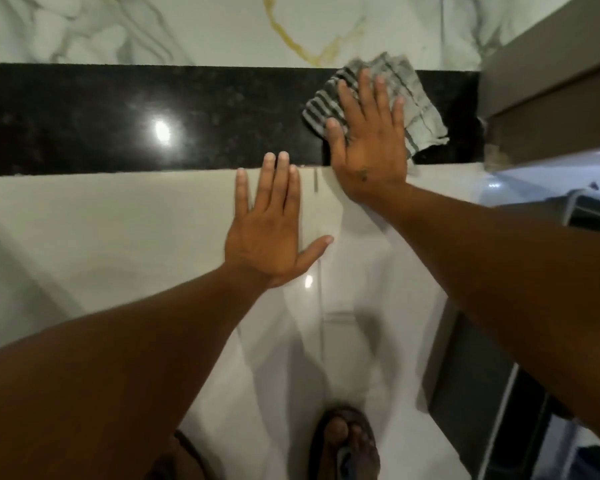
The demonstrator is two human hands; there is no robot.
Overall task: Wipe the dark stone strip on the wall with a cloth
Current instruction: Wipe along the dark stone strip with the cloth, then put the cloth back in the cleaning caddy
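A glossy dark stone strip (153, 119) runs left to right across the wall between pale marble tiles. Near its right end my right hand (369, 140) lies flat, fingers spread, pressing a grey striped cloth (413, 98) against the strip; the cloth sticks out above and to the right of the fingers. My left hand (267, 230) rests flat on the white tile just below the strip, fingers apart, its fingertips reaching the strip's lower edge. It holds nothing.
A brown-grey cabinet or door frame (551, 81) juts out at the right, ending the strip. White marble tile (222, 26) with a yellow vein lies above. Below are a glossy white floor and my sandalled foot (343, 441). A dark frame (482, 393) stands lower right.
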